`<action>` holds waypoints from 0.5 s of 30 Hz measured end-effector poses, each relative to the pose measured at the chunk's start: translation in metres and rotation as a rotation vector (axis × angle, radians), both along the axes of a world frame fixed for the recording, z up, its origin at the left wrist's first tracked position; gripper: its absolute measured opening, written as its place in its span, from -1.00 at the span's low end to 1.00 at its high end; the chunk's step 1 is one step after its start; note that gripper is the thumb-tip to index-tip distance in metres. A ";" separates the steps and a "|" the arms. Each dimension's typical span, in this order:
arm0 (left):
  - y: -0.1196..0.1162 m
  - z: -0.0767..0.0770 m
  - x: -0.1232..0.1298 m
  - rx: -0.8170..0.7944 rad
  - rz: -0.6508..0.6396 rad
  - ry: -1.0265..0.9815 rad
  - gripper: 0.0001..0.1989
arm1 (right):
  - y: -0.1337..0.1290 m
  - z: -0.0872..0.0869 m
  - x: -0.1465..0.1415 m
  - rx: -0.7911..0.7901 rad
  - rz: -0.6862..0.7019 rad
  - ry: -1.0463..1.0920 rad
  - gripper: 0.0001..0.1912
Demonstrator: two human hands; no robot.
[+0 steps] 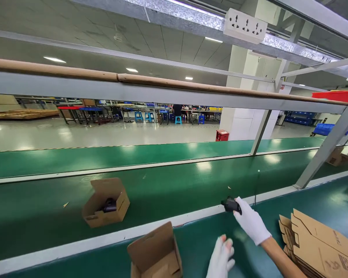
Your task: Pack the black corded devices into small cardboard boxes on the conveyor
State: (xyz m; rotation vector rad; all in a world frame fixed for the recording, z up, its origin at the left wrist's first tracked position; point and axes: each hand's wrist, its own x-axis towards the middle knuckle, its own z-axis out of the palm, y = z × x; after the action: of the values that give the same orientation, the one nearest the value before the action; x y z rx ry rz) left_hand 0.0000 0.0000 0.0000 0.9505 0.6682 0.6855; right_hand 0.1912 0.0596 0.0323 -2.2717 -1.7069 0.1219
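My right hand (251, 222), in a white glove, grips a small black device (231, 205) above the white rail at the bench's near edge. I cannot make out its exact kind. Lower down, my left hand (220, 259), gloved with bare fingertips, is held with its fingers apart and nothing in them. To its left stands an open cardboard box (156, 255) with its lid raised; the part I see inside shows only cardboard. Farther left on the green belt, another open box (106, 202) contains a dark object (108, 205).
Flat folded cartons (321, 243) lie stacked at the right. A white rail (75, 247) divides my bench from the green belt (168, 189). Slanted metal posts (326, 148) and a padded crossbar (174, 83) span the line. A socket strip (245, 26) hangs overhead.
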 end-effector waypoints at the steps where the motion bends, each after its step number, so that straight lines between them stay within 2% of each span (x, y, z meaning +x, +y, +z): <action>1: 0.004 0.006 0.010 -0.267 0.073 -0.152 -0.34 | -0.022 0.005 -0.022 -0.004 0.058 -0.028 -0.53; 2: 0.006 0.012 0.019 -0.436 0.141 -0.314 -0.34 | -0.043 0.009 -0.041 -0.013 0.112 -0.061 -0.53; 4: 0.006 0.022 0.030 -0.675 0.308 -0.522 -0.46 | -0.080 0.018 -0.072 -0.050 0.198 -0.172 -0.51; 7: 0.000 0.029 0.024 -0.739 0.502 -0.586 -0.62 | -0.117 0.042 -0.092 -0.136 0.307 -0.331 -0.42; 9: -0.004 0.030 0.006 -0.619 0.527 -0.525 -0.61 | -0.131 0.067 -0.090 -0.210 0.416 -0.329 -0.50; 11: -0.006 0.030 -0.014 -0.395 0.463 -0.394 -0.58 | -0.136 0.096 -0.083 -0.220 0.515 -0.262 -0.63; 13: -0.008 0.031 -0.033 -0.140 0.344 -0.263 -0.52 | -0.132 0.122 -0.076 -0.134 0.593 -0.172 -0.68; 15: -0.012 0.034 -0.048 0.039 0.202 -0.192 -0.41 | -0.120 0.139 -0.075 -0.010 0.642 -0.082 -0.69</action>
State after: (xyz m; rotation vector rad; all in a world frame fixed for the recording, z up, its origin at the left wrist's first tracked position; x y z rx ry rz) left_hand -0.0479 -0.0118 0.0337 0.8473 0.5867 0.9587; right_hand 0.1161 -0.0605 0.1710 -1.6683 -2.4176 0.1710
